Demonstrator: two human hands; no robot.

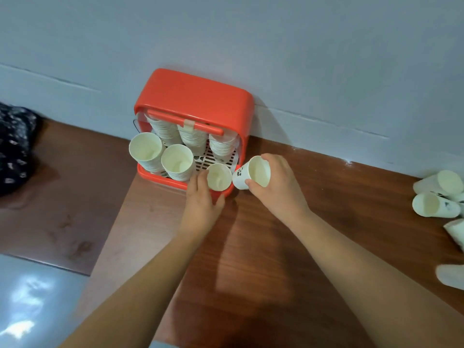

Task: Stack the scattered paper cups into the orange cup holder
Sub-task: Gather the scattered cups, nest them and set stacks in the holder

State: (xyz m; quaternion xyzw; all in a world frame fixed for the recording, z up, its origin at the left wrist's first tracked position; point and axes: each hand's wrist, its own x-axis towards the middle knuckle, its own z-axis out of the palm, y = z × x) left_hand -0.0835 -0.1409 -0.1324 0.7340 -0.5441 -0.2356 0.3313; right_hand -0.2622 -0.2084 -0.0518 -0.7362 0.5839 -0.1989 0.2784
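The left hand (pixel 203 197) is curled round a front cup (pixel 219 176) that stands mouth-up in the holder's near right corner. The right hand (pixel 273 179) is closed on a printed cup (pixel 251 175), held just beside the front cup at its 3 o'clock. The printed cup is tilted: its long axis runs roughly from 9 to 3 o'clock, with the base toward the holder and the open mouth turned up and toward 3 o'clock. It would need righting before it is nested.

The orange holder (pixel 193 96) is set against the wall at 12 o'clock of the hands. Five tall stacks (pixel 175 167) are already seated in it, so most of the work is judged done. Several loose cups (pixel 437 194) are left lying on their sides on the table (pixel 251 234), well apart at 3 o'clock.
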